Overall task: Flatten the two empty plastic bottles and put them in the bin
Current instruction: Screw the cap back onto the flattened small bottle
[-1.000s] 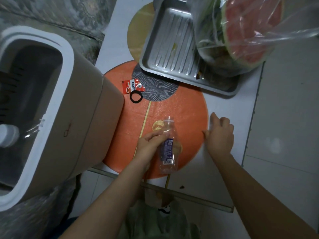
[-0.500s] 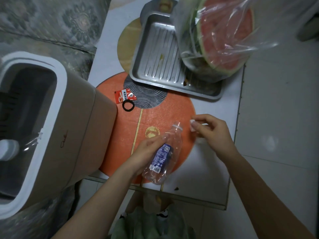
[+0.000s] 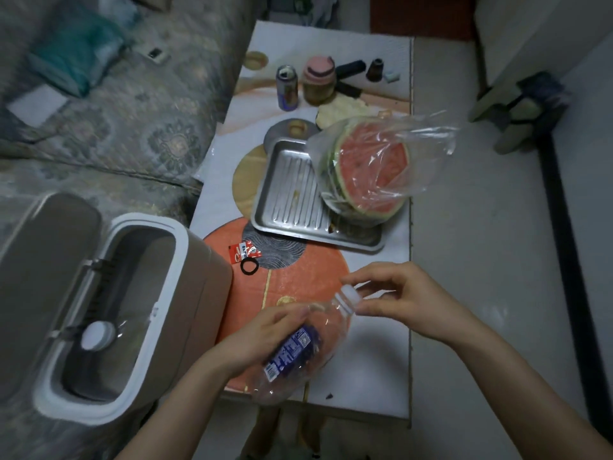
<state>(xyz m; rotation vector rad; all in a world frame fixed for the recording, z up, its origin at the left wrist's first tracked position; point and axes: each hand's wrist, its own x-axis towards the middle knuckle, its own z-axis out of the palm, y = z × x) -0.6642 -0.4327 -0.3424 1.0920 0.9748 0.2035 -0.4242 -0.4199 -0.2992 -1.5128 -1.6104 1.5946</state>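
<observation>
The left hand (image 3: 262, 336) curls its grip round the middle of the clear plastic bottle with a blue label (image 3: 298, 350), held tilted above the near edge of the table (image 3: 374, 370). The right hand (image 3: 408, 303) pinches the white cap (image 3: 351, 292) at the bottle's neck. The open beige bin with a white rim (image 3: 146, 313) stands just left.

A bagged watermelon half (image 3: 370, 171) sits on a metal tray (image 3: 288, 200), with a black hair tie (image 3: 249, 266) nearby.

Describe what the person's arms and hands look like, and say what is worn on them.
Both forearms are bare as far as the picture shows, with no sleeves in view. The left hand and right hand wear no gloves, and no watch, bracelet or ring can be seen. The fingers are bare; the light is too dim to make out the nails.
</observation>
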